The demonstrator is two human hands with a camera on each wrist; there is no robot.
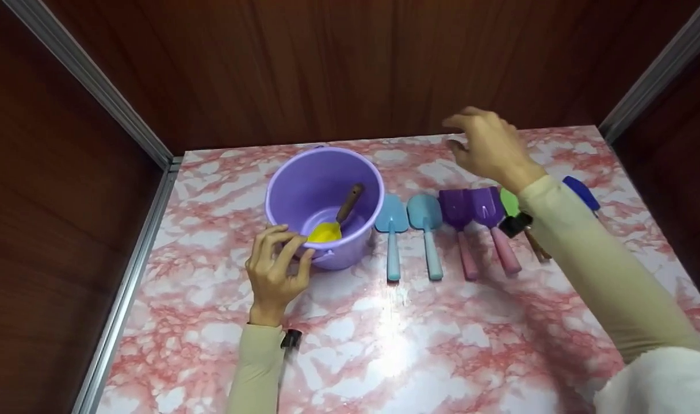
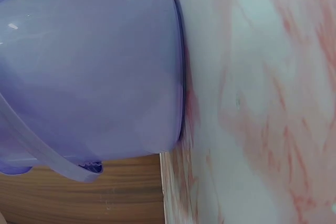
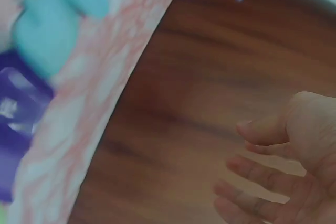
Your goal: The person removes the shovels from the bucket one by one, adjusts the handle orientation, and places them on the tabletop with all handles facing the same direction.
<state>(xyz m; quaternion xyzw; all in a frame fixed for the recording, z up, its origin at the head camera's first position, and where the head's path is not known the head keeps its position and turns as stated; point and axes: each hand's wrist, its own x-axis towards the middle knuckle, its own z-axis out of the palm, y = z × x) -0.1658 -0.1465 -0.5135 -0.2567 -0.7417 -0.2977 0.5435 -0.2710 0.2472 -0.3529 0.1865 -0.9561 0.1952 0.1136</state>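
Observation:
My left hand [image 1: 274, 275] holds the near rim of a purple bucket [image 1: 345, 256], its fingertips at the edge. Inside the bucket, a toy shovel with a yellow blade [image 1: 325, 232] and a brown handle [image 1: 351, 203] leans against the wall. My right hand [image 1: 489, 144] hangs in the air near the back wall, fingers loosely bent and holding nothing; the right wrist view also shows this hand [image 3: 283, 166] apart from everything. Below it lie two purple toy shovels [image 1: 456, 208] with pink handles. Most of my left hand falls outside the left wrist view.
Two light blue shovels [image 1: 392, 214] lie right of the bucket. A green-bladed shovel [image 1: 509, 201] is partly hidden by my right forearm, and a dark blue blade [image 1: 581, 192] lies beyond it. Brown wooden panels [image 1: 384, 69] enclose the marbled tabletop [image 1: 200, 322] at the back and sides.

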